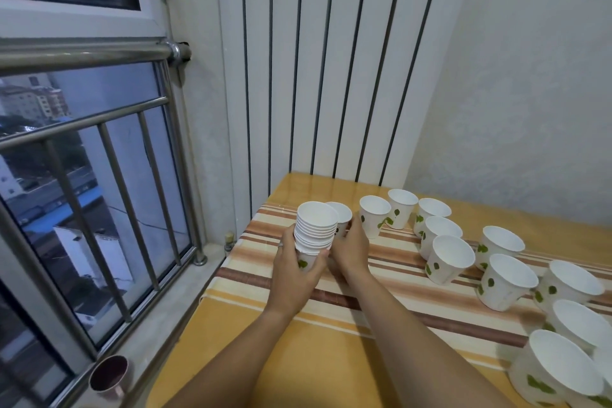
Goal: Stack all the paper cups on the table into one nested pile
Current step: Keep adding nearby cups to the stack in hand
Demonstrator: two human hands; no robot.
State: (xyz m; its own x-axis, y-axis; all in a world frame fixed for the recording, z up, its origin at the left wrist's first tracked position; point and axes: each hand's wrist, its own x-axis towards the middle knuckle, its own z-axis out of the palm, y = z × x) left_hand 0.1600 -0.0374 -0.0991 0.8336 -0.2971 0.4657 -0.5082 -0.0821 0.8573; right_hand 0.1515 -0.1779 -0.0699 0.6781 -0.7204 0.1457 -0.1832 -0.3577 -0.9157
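A nested pile of white paper cups with green leaf prints stands up at the far left of the table, and my left hand is wrapped around its lower part. Just behind it stands a single cup; my right hand is closed around that cup's side. Several more loose cups stand upright in a curved row to the right, from a pair at the back to large near ones at the right edge.
The table has a yellow top with a brown-striped cloth. A white slatted panel stands behind it. A window with metal bars runs along the left, and a dark red cup sits on the sill.
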